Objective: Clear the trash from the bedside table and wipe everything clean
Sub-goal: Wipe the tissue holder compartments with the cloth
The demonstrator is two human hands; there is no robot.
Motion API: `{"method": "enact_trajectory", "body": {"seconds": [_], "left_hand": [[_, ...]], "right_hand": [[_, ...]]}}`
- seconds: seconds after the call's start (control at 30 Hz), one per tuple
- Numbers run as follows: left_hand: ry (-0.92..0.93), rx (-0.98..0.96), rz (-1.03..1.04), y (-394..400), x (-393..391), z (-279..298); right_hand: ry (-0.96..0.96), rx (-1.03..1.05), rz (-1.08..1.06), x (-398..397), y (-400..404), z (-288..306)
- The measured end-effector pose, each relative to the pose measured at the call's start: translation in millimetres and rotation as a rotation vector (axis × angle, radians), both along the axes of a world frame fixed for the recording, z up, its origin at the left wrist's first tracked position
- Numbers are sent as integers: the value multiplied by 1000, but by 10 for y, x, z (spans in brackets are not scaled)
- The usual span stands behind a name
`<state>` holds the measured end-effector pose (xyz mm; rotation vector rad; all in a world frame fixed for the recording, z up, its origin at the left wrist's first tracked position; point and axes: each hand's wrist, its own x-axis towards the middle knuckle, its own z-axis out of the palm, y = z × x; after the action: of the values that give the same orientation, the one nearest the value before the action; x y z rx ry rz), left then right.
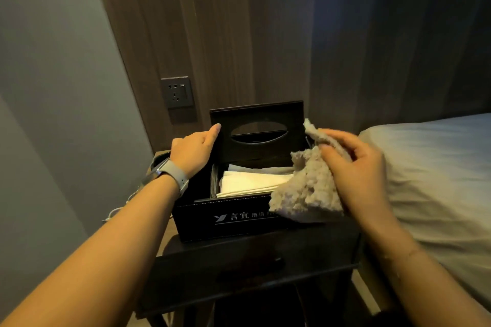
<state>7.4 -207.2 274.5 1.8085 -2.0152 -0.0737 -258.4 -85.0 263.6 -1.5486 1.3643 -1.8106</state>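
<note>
Risk sits with the raised lid of the tissue box: your left hand props it upright by its left edge, thumb up along the rim, the other fingers hidden behind, so how firmly they hold cannot be told. If that hand slips, the lid likely drops onto the tissues or onto your right hand. The box stands at centre frame on the dark counter, near the front edge; a hard push while wiping could shove it toward you or tip it off.

The cloth hangs bunched from your right hand, right of centre, its lower fold draped over the box's front right corner. If it is damp, it could wet the tissues just beside it, so keep it on the box walls and lid.

Your right fingers are curled narrowly, pinching the cloth with the palm turned left. Your left forearm reaches in from the lower left, wrist bent, a watch on it. A white cable trails at the counter's left edge and could snag. No obvious trash shows on the counter from this view.
</note>
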Motion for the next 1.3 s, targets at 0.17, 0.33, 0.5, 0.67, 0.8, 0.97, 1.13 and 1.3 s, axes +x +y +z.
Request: {"method": "enact_trajectory", "body": {"seconds": [0.17,0.33,0.5,0.67,0.8,0.97,1.13,1.3], "left_hand": [[-6,48,-47,-32,-13,2],[80,55,-11,-15,-3,-19],[32,0,-22,21,38,-32],[59,-9,-3,34,-5,-15],[181,30,-30,43,-13,24],[187,6,-24,51,-21,30],[121,18,-28,38,-11,14],[158,25,-33,44,-22,25]], "right_hand": [[339,-48,-285,143,-804,435],[296,1,-359,855,-1152,322],[545,-175,-88,1403,-1035,86],[995,-347,67,1093,-1100,178],[1302,-341,-74,598,-1150,355],[1508,-187,-157,111,-981,594],[1487,-45,-184,-80,-823,605],[1535,189,-96,95,-782,428]]}}
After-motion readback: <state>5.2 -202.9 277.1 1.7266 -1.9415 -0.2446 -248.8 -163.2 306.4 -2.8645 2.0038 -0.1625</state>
